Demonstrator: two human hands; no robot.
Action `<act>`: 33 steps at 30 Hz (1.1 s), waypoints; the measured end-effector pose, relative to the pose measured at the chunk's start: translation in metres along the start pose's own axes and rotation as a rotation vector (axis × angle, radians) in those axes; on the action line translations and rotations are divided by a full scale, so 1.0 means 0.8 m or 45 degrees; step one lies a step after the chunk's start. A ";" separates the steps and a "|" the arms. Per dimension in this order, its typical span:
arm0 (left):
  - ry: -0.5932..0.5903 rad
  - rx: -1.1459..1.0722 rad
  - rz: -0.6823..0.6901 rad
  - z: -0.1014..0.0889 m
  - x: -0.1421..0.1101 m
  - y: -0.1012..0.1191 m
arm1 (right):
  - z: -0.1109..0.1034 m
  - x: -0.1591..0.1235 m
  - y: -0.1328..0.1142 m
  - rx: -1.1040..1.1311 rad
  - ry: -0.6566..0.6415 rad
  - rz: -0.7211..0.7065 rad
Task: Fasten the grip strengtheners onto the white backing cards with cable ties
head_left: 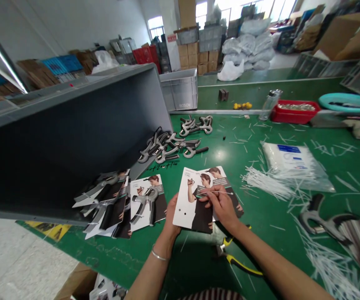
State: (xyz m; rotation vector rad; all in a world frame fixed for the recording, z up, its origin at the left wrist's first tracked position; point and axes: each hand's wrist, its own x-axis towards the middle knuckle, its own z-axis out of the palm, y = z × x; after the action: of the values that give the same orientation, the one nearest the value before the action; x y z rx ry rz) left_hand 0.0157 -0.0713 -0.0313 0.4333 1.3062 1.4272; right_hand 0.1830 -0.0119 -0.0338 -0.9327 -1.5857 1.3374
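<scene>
Obstacles, left of the left hand (171, 218): large tilted grey plastic bin (73, 141); silver-and-black hand grip exercisers on white cards (105, 204), heaped against its lip. Below the right hand (220, 206): yellow-handled steel pliers (240, 264). Rightward: clear bag of white cable ties (292, 160), loose ties scattered. Passage: green workbench (245, 166) strip beyond the white printed card (184, 204), between exercisers and bag.

1. A glossy, smooth finish is being shown by the white rectangular paper card (192, 208).
2. Smooth, thin plastic is being shown by the white cable ties (269, 183).
3. A matt surface is being presented by the large dark-grey bin (73, 150).
4. Ribbed grey plastic is being shown by the pale-grey crate (180, 89).
5. A smooth, faintly shiny surface is being shown by the green bench mat (261, 141).
</scene>
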 end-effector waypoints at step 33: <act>-0.147 0.826 0.481 -0.010 -0.024 0.015 | -0.002 0.004 -0.008 -0.299 -0.138 -0.229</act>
State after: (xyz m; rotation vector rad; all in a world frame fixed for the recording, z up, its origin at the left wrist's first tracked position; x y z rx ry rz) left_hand 0.0103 -0.0892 -0.0157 1.2284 1.6364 1.2195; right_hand 0.1832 -0.0091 -0.0265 -0.8440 -1.8933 1.1097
